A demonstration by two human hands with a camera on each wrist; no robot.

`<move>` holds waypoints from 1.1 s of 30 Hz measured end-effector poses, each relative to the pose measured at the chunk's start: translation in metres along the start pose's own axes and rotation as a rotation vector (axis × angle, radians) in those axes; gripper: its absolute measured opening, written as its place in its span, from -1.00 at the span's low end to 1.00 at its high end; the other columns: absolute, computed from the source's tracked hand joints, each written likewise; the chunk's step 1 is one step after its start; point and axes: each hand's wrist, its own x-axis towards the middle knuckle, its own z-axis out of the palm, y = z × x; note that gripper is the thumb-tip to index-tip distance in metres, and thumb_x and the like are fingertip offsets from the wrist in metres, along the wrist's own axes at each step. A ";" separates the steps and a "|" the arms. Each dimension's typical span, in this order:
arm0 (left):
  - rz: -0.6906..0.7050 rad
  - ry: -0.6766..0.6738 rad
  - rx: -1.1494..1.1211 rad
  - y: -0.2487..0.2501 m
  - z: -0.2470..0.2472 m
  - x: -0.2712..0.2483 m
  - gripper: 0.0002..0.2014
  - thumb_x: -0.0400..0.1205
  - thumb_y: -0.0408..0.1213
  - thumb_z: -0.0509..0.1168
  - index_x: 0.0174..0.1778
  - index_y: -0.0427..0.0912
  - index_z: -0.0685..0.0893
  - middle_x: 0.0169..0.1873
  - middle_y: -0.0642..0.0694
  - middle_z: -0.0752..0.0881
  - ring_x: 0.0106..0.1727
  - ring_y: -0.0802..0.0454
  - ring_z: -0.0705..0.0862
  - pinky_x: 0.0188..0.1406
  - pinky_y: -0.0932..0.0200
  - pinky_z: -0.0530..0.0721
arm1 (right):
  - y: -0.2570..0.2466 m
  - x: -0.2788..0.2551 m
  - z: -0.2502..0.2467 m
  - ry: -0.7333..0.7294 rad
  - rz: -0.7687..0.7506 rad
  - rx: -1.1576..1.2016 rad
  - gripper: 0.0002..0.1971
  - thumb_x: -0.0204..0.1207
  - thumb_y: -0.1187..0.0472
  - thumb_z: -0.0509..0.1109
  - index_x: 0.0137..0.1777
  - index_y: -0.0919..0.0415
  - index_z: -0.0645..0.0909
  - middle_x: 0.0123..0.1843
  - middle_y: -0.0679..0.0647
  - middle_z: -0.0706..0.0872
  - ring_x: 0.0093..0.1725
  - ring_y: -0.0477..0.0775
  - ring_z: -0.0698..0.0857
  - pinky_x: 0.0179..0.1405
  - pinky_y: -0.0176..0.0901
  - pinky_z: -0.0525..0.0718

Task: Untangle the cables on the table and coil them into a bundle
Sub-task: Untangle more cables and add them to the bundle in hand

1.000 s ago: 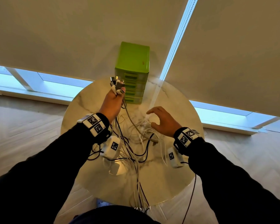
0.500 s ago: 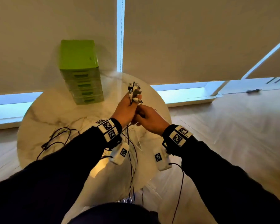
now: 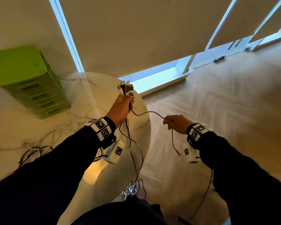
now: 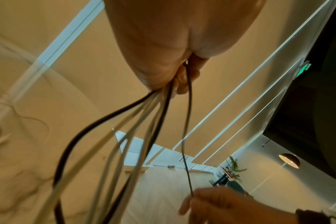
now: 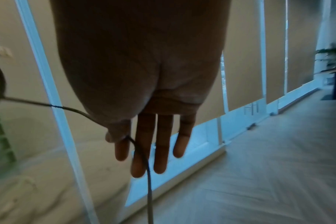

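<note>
My left hand (image 3: 122,103) is raised over the right edge of the round marble table (image 3: 143,132) and grips a bunch of cables (image 4: 144,121). Their plugs (image 3: 125,88) stick up above the fist, and the black and white strands hang down from it. One thin grey cable (image 3: 150,112) runs from that fist to my right hand (image 3: 169,122), out past the table's edge over the floor. Thumb and forefinger pinch the grey cable (image 5: 148,181) while the other fingers (image 5: 162,151) stay straight. Its free end (image 3: 178,153) dangles below the hand.
A green drawer unit (image 3: 28,82) stands at the table's back left. More loose black and white cables (image 3: 37,150) lie on the table's left part. Blinds and a low window sill close off the far side. Wooden floor (image 3: 217,103) spreads to the right.
My right hand has left the left hand and moved right, drawing one grey cable out of the bunch. The head view has swung further right.
</note>
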 end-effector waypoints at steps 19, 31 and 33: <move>-0.047 -0.141 -0.062 -0.033 0.026 0.014 -0.73 0.86 -0.25 0.00 -0.18 -0.02 0.37 -0.40 0.04 0.31 -0.47 0.15 0.18 -0.41 0.13 0.08 | -0.027 -0.016 0.021 0.135 -0.266 0.126 -0.72 0.81 -0.01 0.04 -0.04 0.05 0.49 -0.22 -0.07 0.69 -0.23 0.03 0.74 -0.16 -0.09 0.72; -0.058 -0.310 -0.286 -0.006 0.017 0.014 -0.63 0.87 -0.14 -0.05 -0.27 -0.13 0.36 -0.49 0.06 0.39 -0.49 0.15 0.30 -0.47 0.31 0.36 | -0.027 0.011 0.014 0.057 -0.276 0.066 -0.30 0.62 -0.06 0.42 0.68 0.04 0.24 0.66 0.08 0.38 0.58 0.06 0.42 0.48 -0.14 0.37; -0.042 -0.313 -0.224 -0.008 0.017 0.015 -0.62 0.86 -0.10 -0.03 -0.27 -0.12 0.38 -0.47 0.04 0.39 -0.45 0.13 0.31 -0.40 0.26 0.35 | -0.058 0.012 0.011 0.003 -0.402 0.097 -0.48 0.67 -0.03 0.37 0.59 0.04 0.43 0.55 0.03 0.56 0.44 -0.03 0.55 0.40 -0.20 0.43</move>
